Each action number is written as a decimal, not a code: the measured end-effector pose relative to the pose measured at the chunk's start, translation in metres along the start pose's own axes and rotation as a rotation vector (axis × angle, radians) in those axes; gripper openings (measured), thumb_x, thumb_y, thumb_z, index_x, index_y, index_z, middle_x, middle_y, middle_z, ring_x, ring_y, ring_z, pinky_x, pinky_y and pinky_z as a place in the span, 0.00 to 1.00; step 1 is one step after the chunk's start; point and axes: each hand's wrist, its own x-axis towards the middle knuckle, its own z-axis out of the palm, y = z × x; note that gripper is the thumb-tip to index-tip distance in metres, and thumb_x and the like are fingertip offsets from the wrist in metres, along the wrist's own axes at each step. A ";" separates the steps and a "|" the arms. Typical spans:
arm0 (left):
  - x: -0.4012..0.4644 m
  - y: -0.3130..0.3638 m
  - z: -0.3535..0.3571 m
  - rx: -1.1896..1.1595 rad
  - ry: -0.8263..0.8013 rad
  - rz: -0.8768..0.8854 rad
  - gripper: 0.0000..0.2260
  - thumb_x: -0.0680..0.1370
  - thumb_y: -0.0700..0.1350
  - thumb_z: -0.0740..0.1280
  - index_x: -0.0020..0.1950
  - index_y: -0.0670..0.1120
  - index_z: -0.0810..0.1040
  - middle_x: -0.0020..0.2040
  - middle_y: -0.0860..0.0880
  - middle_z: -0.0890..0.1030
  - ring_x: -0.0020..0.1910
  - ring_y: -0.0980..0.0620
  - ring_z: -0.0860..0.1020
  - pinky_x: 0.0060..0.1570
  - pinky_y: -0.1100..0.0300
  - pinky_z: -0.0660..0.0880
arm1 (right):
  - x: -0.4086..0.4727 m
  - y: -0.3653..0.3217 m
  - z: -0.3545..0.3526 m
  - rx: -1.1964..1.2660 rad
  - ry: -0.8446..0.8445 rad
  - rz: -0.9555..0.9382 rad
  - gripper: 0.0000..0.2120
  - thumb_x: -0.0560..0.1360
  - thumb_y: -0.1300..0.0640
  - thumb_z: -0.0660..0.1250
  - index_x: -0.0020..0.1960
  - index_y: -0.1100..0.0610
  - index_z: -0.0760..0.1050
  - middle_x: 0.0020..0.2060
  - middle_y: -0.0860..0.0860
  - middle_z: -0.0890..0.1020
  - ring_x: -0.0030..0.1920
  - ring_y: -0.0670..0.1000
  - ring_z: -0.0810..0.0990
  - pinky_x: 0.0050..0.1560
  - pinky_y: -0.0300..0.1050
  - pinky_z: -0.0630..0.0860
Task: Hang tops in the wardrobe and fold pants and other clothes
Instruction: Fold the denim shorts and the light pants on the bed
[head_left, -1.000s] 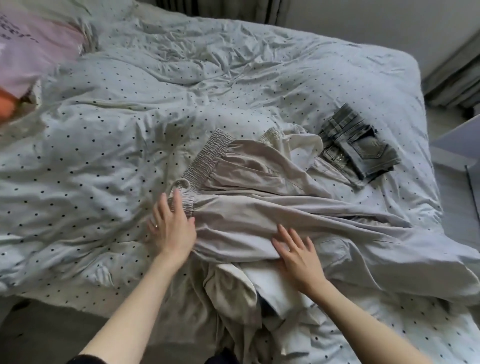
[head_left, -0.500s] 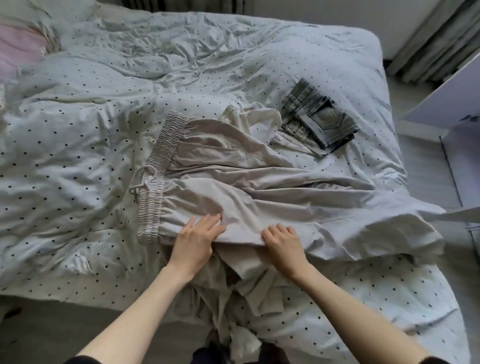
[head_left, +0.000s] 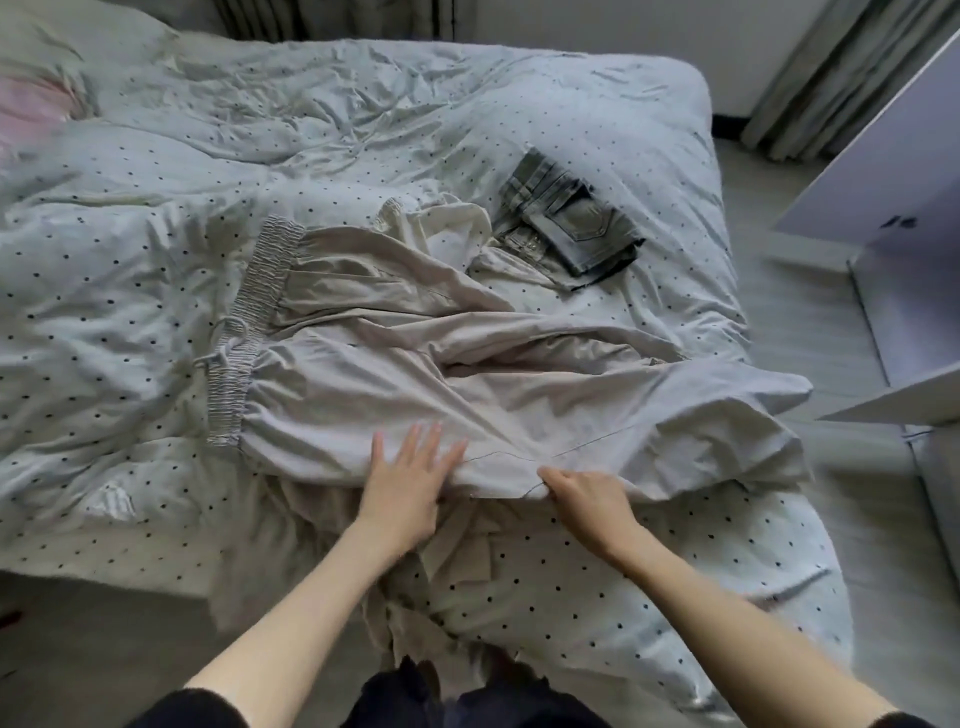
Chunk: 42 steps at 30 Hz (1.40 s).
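Beige pants (head_left: 426, 374): thin matt woven cloth, creased; folded jeans (head_left: 576, 218): faded denim; duvet (head_left: 156, 291): probably cotton, matt, crumpled.

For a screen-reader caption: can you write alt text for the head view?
A person's left hand presses flat on beige pants spread across a polka-dot bed, while the right hand pinches their near edge. Folded jeans lie beyond them.

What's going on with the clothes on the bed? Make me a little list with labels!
place: bed with a dotted duvet
main garment: beige pants, spread out but wrinkled
waistband: elastic waistband, on the left
left hand: flat on the pants, fingers straight
right hand: pinches the near edge of the pants
already folded: jeans, farther back
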 end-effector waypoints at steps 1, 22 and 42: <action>0.002 0.018 0.003 -0.008 -0.003 0.049 0.35 0.77 0.42 0.59 0.77 0.56 0.41 0.78 0.47 0.43 0.77 0.47 0.44 0.70 0.38 0.43 | -0.002 -0.003 -0.001 0.004 0.048 -0.022 0.06 0.69 0.66 0.66 0.45 0.59 0.76 0.32 0.53 0.81 0.31 0.56 0.80 0.28 0.44 0.71; 0.041 0.095 0.013 0.111 -0.061 -0.006 0.24 0.74 0.42 0.62 0.70 0.49 0.63 0.66 0.49 0.70 0.66 0.48 0.69 0.68 0.44 0.57 | -0.064 0.157 0.007 -0.157 0.389 0.243 0.11 0.54 0.74 0.74 0.31 0.61 0.77 0.29 0.58 0.80 0.30 0.57 0.79 0.42 0.51 0.79; 0.066 0.234 -0.005 -0.220 0.261 0.081 0.15 0.71 0.31 0.63 0.54 0.42 0.80 0.48 0.41 0.83 0.41 0.39 0.81 0.37 0.50 0.76 | -0.076 0.315 0.017 0.053 0.282 0.448 0.15 0.72 0.67 0.62 0.57 0.58 0.77 0.57 0.56 0.80 0.57 0.58 0.75 0.54 0.50 0.65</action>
